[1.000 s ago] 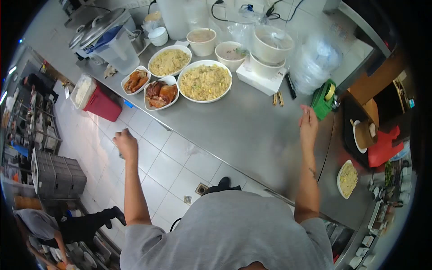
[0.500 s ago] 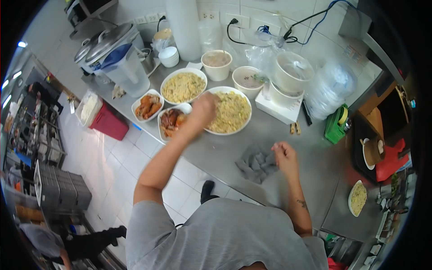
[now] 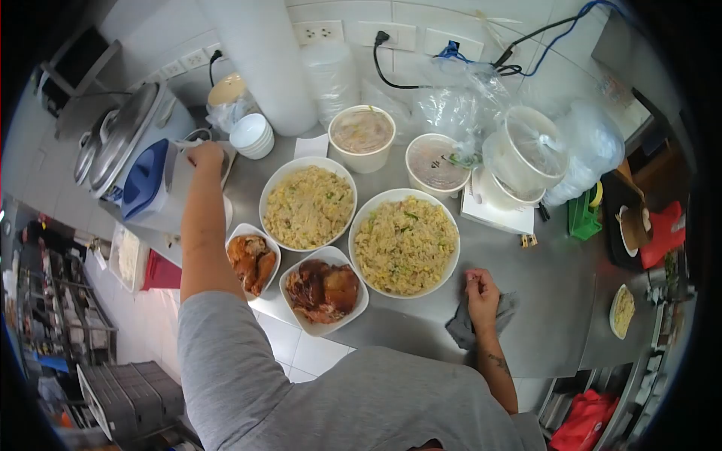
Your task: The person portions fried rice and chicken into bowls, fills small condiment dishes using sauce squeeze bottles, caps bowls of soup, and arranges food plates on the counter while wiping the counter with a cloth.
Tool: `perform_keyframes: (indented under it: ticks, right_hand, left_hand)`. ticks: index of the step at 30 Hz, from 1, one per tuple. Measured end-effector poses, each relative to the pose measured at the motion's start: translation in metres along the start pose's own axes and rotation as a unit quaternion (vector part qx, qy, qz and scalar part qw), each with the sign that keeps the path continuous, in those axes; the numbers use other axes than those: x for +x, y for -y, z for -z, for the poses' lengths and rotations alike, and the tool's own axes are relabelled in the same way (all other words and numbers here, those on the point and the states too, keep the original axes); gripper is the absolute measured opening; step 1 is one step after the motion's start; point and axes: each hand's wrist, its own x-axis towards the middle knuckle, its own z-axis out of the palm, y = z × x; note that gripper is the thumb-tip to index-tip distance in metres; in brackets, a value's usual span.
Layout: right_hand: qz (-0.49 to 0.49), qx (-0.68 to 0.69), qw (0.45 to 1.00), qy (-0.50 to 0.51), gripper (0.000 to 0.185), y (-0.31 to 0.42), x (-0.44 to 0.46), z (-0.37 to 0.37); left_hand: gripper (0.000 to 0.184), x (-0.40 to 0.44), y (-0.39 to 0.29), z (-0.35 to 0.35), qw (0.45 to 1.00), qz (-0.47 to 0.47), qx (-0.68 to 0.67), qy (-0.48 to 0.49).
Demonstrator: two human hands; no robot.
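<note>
My left hand reaches to the back left, its fingers closed beside the clear pitcher with a blue lid, at a metal container. What it grips there is hidden. My right hand is curled, thumb against the fingers, over a crumpled grey cloth; anything in its fingers is too small to make out. Between my arms stand two white bowls of fried rice, a left rice bowl and a right rice bowl. Nearer are a small dish of roasted meat and a larger meat dish.
Lidded tubs and stacked containers on a white box line the back. A stack of small white bowls and a large pot stand left. A green tape dispenser is at right.
My left hand has moved from above the rice bowls to the back left, beside the pitcher. My right hand now rests over the grey cloth. The camera view has shifted.
</note>
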Motion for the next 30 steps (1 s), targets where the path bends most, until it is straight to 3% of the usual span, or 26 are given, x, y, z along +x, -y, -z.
perform_keyframes:
  ticks: [3,8,11,16,18,20,22,24,26,28,29,30]
  right_hand:
    - [0.003,-0.015,0.999,-0.036,0.009,0.002,0.004,-0.002]
    - [0.026,-0.031,0.997,-0.059,0.01,-0.003,0.014,0.001]
    - [0.033,-0.033,0.997,-0.058,0.01,-0.008,0.018,0.002]
    - [0.053,0.011,0.998,-0.011,0.014,-0.013,0.02,0.002]
    - [-0.149,0.115,0.974,0.124,0.028,0.029,0.015,0.005]
    - [-0.2,0.171,0.925,0.274,0.049,0.052,0.01,-0.002]
    - [-0.236,0.229,0.91,0.254,0.055,0.046,0.009,-0.02]
    - [-0.252,0.26,0.902,0.236,0.057,0.032,0.015,-0.034]
    - [-0.253,0.269,0.903,0.219,0.056,0.022,0.019,-0.041]
    - [-0.267,0.324,0.891,0.173,0.054,0.036,0.002,-0.04]
    - [-0.267,0.353,0.884,0.15,0.053,0.046,-0.001,-0.037]
    - [-0.266,0.342,0.889,0.146,0.051,0.05,-0.003,-0.029]
  left_hand:
    - [0.029,0.026,0.002,-0.011,1.0,-0.002,-0.027,-0.014]
    - [0.029,-0.007,0.004,0.069,0.997,-0.026,0.038,-0.057]
    - [0.03,-0.001,0.021,0.103,0.995,-0.054,0.012,-0.084]
    - [0.034,-0.043,0.054,0.159,0.99,0.02,-0.066,-0.12]
    - [0.037,-0.052,0.071,0.173,0.982,0.065,-0.116,-0.132]
    - [0.041,-0.058,0.098,0.185,0.964,0.111,-0.179,-0.16]
    - [0.042,-0.118,0.109,0.214,0.937,0.162,-0.232,-0.205]
    - [0.042,-0.102,0.154,0.188,0.96,0.106,-0.167,-0.196]
    - [0.04,-0.136,0.155,0.153,0.835,0.066,-0.518,-0.171]
    - [0.036,-0.194,0.125,0.113,0.607,-0.022,-0.787,-0.107]
    - [0.035,-0.218,0.098,0.091,0.565,-0.103,-0.814,-0.08]
    - [0.039,-0.262,0.058,0.094,0.509,-0.102,-0.854,-0.022]
